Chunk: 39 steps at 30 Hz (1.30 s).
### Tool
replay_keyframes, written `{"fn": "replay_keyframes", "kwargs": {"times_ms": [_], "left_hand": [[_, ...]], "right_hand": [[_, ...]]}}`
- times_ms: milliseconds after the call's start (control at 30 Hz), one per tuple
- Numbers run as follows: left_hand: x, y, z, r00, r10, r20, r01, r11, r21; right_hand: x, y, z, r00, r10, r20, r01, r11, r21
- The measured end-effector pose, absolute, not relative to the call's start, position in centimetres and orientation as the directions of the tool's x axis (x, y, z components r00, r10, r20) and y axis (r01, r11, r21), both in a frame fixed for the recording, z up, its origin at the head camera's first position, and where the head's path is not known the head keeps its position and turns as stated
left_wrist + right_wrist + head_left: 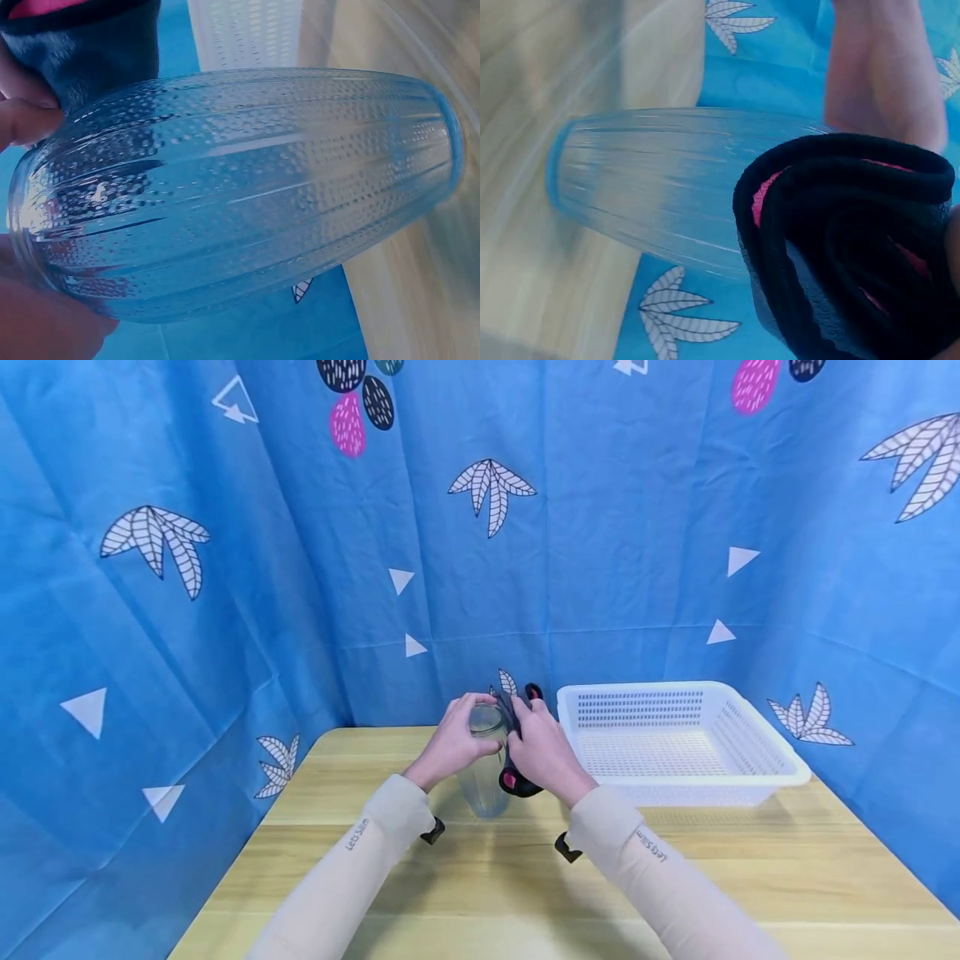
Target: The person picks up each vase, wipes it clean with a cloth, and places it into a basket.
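Observation:
A clear glass vase (pixel 483 789), ribbed and covered in small raised dots, stands nearly upright over the table. My left hand (pixel 456 739) grips it around the rim, thumb on the near side. My right hand (pixel 546 747) holds a folded black cloth (pixel 517 783) with pink showing inside its folds, right beside the vase's upper part. In the left wrist view the cloth (pixel 97 56) is behind the vase's mouth end. The right wrist view shows the rolled folds of the cloth (pixel 840 240) overlapping the top of the vase (pixel 652 187).
A white plastic basket (pixel 678 789) with slotted walls sits on the right of the wooden table (pixel 360 860), close to my right hand. A blue patterned curtain (pixel 480 585) hangs along the back and both sides of the table.

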<state>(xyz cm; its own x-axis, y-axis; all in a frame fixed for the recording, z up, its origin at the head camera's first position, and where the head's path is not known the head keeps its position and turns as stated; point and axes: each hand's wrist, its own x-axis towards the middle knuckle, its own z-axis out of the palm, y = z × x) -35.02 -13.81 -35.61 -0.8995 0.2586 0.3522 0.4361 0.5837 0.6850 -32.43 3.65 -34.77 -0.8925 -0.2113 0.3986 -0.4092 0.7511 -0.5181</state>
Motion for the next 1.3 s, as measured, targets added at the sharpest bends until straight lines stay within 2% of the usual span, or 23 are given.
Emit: {"fn": "replay_keyframes", "kwargs": {"times_ms": [233,467,633,767,933,1200,1300], "left_hand": [[-35.5,-13.4,-36.3,-0.883,0.235,0.407,0.459,0.618,0.638],[-35.5,-13.8,-36.5,-0.893,0.204,0.401,0.434,0.627,0.647],[-35.3,-13.8,-36.5,-0.888,0.201,0.413,0.439,0.634,0.636],[-35.1,-13.7,-36.1,-0.892,0.177,0.417,0.421,0.660,0.622],[-34.6,-13.9,-35.6,-0.912,0.172,0.373,0.387,0.662,0.642],[-34.9,-14.2,-35.0,-0.902,0.264,0.342,0.426,0.676,0.601],[-34.9,-13.8,-34.9,-0.893,0.292,0.343,0.446,0.684,0.578]], "right_hand": [[-32.9,3.2,-37.8,-0.930,-0.218,0.295,-0.331,0.848,-0.415],[-33.5,2.8,-42.2,-0.948,-0.291,0.131,-0.318,0.840,-0.439],[-33.8,3.1,-43.8,-0.933,-0.346,0.100,-0.350,0.803,-0.482],[-33.8,3.8,-42.9,-0.949,-0.309,0.063,-0.282,0.743,-0.607],[-33.3,4.3,-40.0,-0.956,-0.282,0.083,-0.267,0.710,-0.652],[-32.7,4.4,-34.9,-0.933,-0.217,0.288,-0.357,0.670,-0.651],[-32.5,4.3,-33.9,-0.924,-0.205,0.322,-0.372,0.667,-0.645]]}}
